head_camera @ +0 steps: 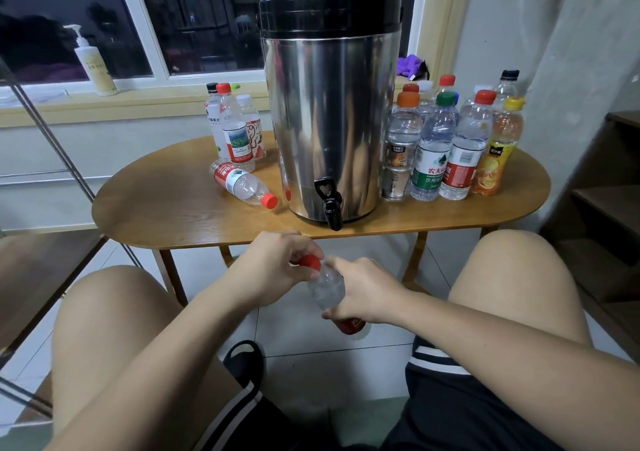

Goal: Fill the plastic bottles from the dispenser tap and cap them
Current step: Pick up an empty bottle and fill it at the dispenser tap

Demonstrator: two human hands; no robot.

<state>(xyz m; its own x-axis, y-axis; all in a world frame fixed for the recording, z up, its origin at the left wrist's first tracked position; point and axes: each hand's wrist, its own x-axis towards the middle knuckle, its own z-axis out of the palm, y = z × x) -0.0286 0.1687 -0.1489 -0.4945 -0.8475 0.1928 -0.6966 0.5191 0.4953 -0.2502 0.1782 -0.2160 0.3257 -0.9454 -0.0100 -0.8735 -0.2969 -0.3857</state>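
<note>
Left grip [277, 270] pinches the red cap [309, 262]; right grip [363, 289] clasps the tilted bottle [327, 289] below the bench [173, 215] edge. 1 capped bottle [242, 183] lies sideways on the bench.

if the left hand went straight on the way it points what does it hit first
Beyond the red cap it pinches, the left hand would likely meet the dispenser tap or table edge; depth unclear.
</note>
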